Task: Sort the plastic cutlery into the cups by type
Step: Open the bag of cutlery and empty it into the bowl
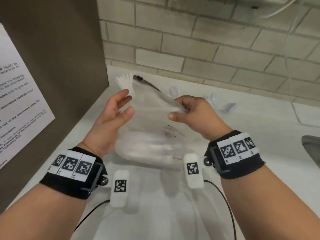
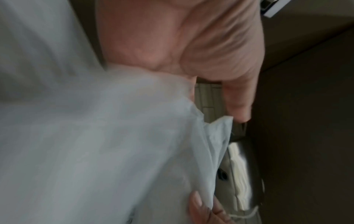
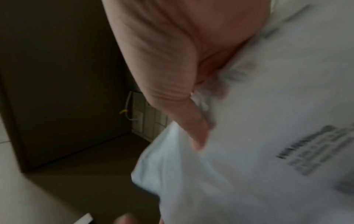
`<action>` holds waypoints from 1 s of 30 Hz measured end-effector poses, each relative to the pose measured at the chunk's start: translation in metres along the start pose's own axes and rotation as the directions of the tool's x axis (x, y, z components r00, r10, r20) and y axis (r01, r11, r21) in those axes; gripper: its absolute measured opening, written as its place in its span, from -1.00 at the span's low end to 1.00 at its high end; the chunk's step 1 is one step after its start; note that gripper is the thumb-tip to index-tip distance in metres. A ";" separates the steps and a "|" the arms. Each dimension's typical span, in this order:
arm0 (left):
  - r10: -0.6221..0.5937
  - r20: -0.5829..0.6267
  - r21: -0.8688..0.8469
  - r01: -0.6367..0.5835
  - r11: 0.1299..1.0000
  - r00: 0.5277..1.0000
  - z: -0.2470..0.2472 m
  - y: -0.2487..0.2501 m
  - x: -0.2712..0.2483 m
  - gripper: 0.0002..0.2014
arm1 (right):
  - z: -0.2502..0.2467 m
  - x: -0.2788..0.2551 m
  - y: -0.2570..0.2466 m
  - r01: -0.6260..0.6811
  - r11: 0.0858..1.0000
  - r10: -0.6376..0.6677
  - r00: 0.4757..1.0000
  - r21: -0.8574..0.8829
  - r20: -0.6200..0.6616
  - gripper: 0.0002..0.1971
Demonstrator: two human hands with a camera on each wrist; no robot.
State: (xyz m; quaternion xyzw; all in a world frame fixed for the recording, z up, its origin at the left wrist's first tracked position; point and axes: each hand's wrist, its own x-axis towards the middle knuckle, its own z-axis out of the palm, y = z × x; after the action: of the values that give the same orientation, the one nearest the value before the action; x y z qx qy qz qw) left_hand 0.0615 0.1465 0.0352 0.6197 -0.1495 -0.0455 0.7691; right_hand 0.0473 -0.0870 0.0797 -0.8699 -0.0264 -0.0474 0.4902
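A translucent plastic zip bag [image 1: 152,122] hangs upright over the white counter [image 1: 251,122], with white cutlery [image 1: 150,148] bunched in its bottom. My right hand [image 1: 188,108] pinches the bag's upper right edge. My left hand [image 1: 117,108] is at the bag's left side, fingers spread and relaxed, gripping nothing. White forks [image 1: 124,82] lie on the counter behind the left hand. Clear spoons [image 1: 213,99] lie to the right of the bag. Both wrist views are blurred and filled by the bag [image 2: 95,151] [image 3: 268,136]. No cup is recognisable.
A dark appliance [image 1: 52,66] with a paper notice [image 1: 19,110] walls off the left side. A tiled wall [image 1: 190,40] runs behind the counter. A sink edge [image 1: 311,149] shows at the right, and a white cable [image 1: 297,116] lies on the counter.
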 end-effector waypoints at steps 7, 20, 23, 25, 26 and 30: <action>0.171 -0.126 0.337 -0.120 0.934 0.977 0.026 0.024 0.006 -0.94 | 0.009 -0.013 -0.042 0.133 0.965 -0.134 0.991 -0.225 0.011 -0.57; 0.300 -0.218 0.470 -0.169 0.866 0.929 0.021 0.039 0.001 -0.82 | 0.050 -0.003 -0.073 0.333 0.915 -0.360 0.929 -0.229 -0.085 -0.80; 0.292 -0.238 0.458 -0.158 0.875 0.926 0.020 0.039 0.004 -0.81 | 0.048 -0.003 -0.076 0.300 0.937 -0.319 0.944 -0.177 -0.087 -0.86; 0.258 -0.236 0.422 -0.140 0.896 0.937 0.021 0.036 0.003 -0.85 | 0.045 -0.001 -0.076 0.271 0.942 -0.286 0.957 -0.196 -0.051 -0.88; 0.249 -0.250 0.406 -0.132 0.904 0.936 0.022 0.035 0.003 -0.86 | 0.042 -0.001 -0.075 0.256 0.938 -0.272 0.962 -0.232 -0.037 -0.88; 0.287 -0.432 0.353 -0.133 0.926 0.855 0.015 0.037 0.010 -0.80 | 0.018 -0.005 -0.060 0.166 0.870 -0.189 0.982 -0.465 -0.002 -0.86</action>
State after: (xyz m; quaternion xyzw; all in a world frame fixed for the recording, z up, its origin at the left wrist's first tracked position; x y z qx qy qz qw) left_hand 0.0623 0.1382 0.0754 0.7045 -0.0289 0.2174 0.6750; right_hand 0.0380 -0.0410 0.1210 -0.9541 -0.0825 -0.1177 0.2629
